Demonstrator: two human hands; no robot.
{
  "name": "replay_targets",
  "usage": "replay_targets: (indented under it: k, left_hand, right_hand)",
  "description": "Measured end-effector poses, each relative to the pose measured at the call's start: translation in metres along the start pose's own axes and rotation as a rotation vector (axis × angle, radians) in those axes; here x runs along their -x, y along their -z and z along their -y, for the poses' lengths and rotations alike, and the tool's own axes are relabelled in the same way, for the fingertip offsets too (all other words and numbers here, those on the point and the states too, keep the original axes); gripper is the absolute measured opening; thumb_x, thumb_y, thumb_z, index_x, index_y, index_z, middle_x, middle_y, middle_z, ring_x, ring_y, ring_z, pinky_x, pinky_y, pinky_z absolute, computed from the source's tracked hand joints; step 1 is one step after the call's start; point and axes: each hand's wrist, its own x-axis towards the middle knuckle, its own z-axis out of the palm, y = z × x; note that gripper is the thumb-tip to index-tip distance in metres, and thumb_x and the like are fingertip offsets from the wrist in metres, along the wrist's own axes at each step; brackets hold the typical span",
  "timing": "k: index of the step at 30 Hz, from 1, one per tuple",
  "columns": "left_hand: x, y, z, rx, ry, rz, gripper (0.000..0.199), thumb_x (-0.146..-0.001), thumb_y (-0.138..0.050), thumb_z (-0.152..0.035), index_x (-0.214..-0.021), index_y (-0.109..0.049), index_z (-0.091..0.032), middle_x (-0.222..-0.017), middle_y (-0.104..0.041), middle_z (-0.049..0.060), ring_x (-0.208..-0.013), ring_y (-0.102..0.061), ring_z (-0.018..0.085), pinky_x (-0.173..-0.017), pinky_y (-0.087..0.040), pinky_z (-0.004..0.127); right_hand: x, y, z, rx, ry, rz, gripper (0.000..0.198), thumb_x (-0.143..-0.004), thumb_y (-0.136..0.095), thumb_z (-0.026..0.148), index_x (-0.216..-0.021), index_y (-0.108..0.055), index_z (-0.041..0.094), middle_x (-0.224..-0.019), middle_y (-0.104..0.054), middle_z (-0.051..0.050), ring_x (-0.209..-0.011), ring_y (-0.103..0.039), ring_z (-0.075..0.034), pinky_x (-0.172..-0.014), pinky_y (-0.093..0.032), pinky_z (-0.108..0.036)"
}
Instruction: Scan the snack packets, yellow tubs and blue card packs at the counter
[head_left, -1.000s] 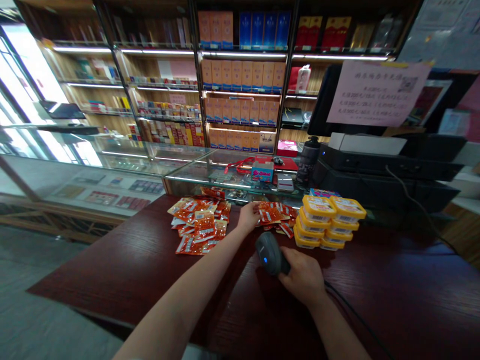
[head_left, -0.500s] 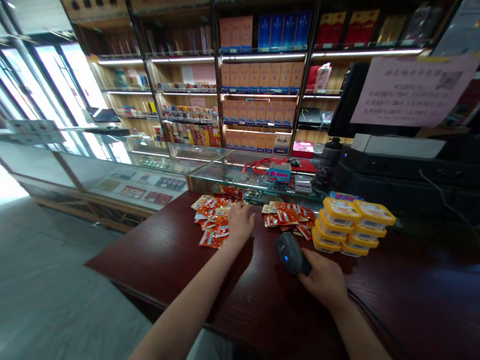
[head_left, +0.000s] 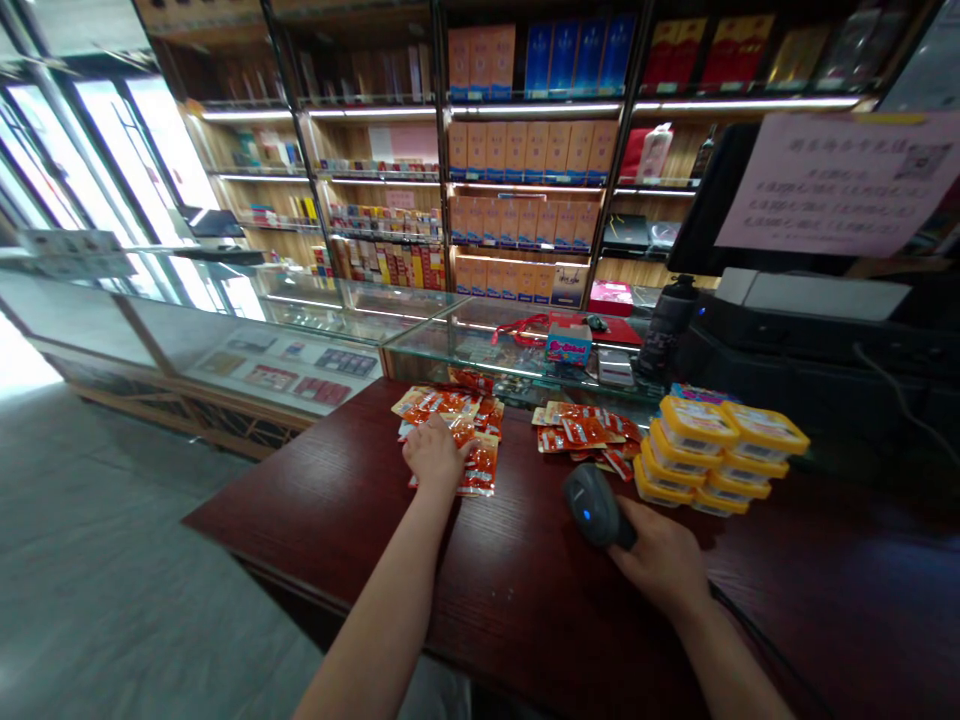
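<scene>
Clasps the scanner [head_left: 592, 505] in the right hand [head_left: 666, 558]; lays the left hand [head_left: 435, 458] over the left pile of packets [head_left: 484, 466] on the desk [head_left: 322, 520], cannot tell whether pinching any. Could drag up two together because of the overlap.

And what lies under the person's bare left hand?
Beneath the left hand are shiny orange-and-cream plastic packets, heaped on the dark red-brown wooden tabletop. Packets show around its edges; what the palm and fingers cover, including any grip, is hidden.
</scene>
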Motion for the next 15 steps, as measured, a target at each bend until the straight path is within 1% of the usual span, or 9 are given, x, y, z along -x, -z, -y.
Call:
replay_targets:
  k: [3, 4, 6, 7, 9, 11, 12, 13, 15]
  left_hand:
    - [-0.003, -0.001, 0.002, 0.059, 0.007, -0.007, 0.055, -0.074, -0.068, -0.046, -0.112, -0.052, -0.009, -0.105, -0.062, 0.021, -0.099, -0.059, 0.034, -0.082, -0.042, 0.038]
    - [-0.004, -0.002, 0.003, 0.107, 0.001, 0.001, 0.05, -0.074, -0.068, -0.044, -0.109, -0.054, -0.012, -0.104, -0.063, 0.019, -0.097, -0.06, 0.032, -0.081, -0.043, 0.037]
    - [-0.005, -0.004, 0.004, 0.237, -0.033, 0.02, 0.033, -0.076, -0.067, -0.041, -0.097, -0.059, -0.016, -0.098, -0.064, 0.013, -0.092, -0.061, 0.028, -0.079, -0.044, 0.034]
    - [-0.006, -0.006, 0.004, 0.315, -0.055, 0.014, 0.027, -0.077, -0.067, -0.04, -0.09, -0.06, -0.017, -0.095, -0.065, 0.011, -0.09, -0.061, 0.026, -0.078, -0.044, 0.034]
    - [-0.006, -0.008, 0.004, 0.498, -0.093, -0.038, 0.021, -0.079, -0.065, -0.038, -0.084, -0.061, -0.018, -0.09, -0.065, 0.008, -0.088, -0.061, 0.024, -0.08, -0.045, 0.033]
    - [-0.006, -0.011, 0.001, 0.705, -0.109, -0.086, 0.02, -0.079, -0.063, -0.037, -0.085, -0.062, -0.018, -0.09, -0.066, 0.007, -0.087, -0.061, 0.022, -0.082, -0.046, 0.033]
    - [-0.006, -0.012, -0.001, 0.808, -0.113, -0.087, 0.02, -0.079, -0.063, -0.036, -0.088, -0.062, -0.018, -0.09, -0.066, 0.006, -0.087, -0.061, 0.021, -0.083, -0.046, 0.033]
    - [-0.005, -0.014, -0.003, 0.9, -0.114, -0.073, 0.02, -0.079, -0.063, -0.034, -0.09, -0.063, -0.017, -0.092, -0.067, 0.006, -0.088, -0.062, 0.021, -0.084, -0.046, 0.033]
    - [-0.003, -0.017, -0.006, 1.037, -0.116, -0.022, 0.021, -0.077, -0.064, -0.03, -0.095, -0.065, -0.017, -0.094, -0.069, 0.006, -0.09, -0.063, 0.021, -0.086, -0.047, 0.033]
  right_hand:
    - [0.0, 0.0, 0.001, -0.008, -0.007, 0.003, 0.038, -0.075, -0.054, 0.025, -0.112, -0.062, 0.021, -0.104, -0.071, -0.007, -0.089, -0.067, -0.022, -0.076, -0.048, -0.031]
    - [0.0, 0.0, 0.001, -0.009, -0.013, 0.012, 0.038, -0.075, -0.054, 0.024, -0.112, -0.062, 0.021, -0.105, -0.071, -0.007, -0.09, -0.067, -0.022, -0.077, -0.048, -0.031]
    - [0.0, 0.0, 0.002, -0.001, -0.03, 0.032, 0.037, -0.075, -0.053, 0.024, -0.112, -0.061, 0.02, -0.105, -0.071, -0.008, -0.09, -0.067, -0.023, -0.078, -0.048, -0.032]
    - [-0.001, 0.001, 0.003, 0.004, -0.036, 0.041, 0.037, -0.076, -0.053, 0.024, -0.112, -0.061, 0.02, -0.105, -0.071, -0.008, -0.09, -0.067, -0.023, -0.078, -0.048, -0.033]
    - [-0.003, 0.002, 0.005, 0.009, -0.041, 0.053, 0.036, -0.078, -0.053, 0.025, -0.112, -0.061, 0.019, -0.104, -0.071, -0.008, -0.089, -0.067, -0.024, -0.077, -0.047, -0.033]
    - [-0.008, 0.004, 0.008, -0.009, -0.059, 0.059, 0.035, -0.078, -0.054, 0.027, -0.112, -0.062, 0.02, -0.101, -0.071, -0.008, -0.088, -0.067, -0.024, -0.075, -0.047, -0.033]
    - [-0.012, 0.006, 0.011, -0.034, -0.082, 0.06, 0.035, -0.078, -0.055, 0.028, -0.111, -0.062, 0.02, -0.098, -0.072, -0.008, -0.087, -0.067, -0.025, -0.074, -0.047, -0.033]
    - [-0.016, 0.008, 0.015, -0.08, -0.11, 0.059, 0.034, -0.078, -0.056, 0.029, -0.11, -0.063, 0.021, -0.096, -0.072, -0.007, -0.086, -0.067, -0.025, -0.073, -0.047, -0.033]
    - [-0.026, 0.011, 0.026, -0.246, -0.148, 0.042, 0.034, -0.078, -0.058, 0.035, -0.109, -0.064, 0.022, -0.094, -0.073, -0.007, -0.087, -0.067, -0.025, -0.073, -0.048, -0.033]
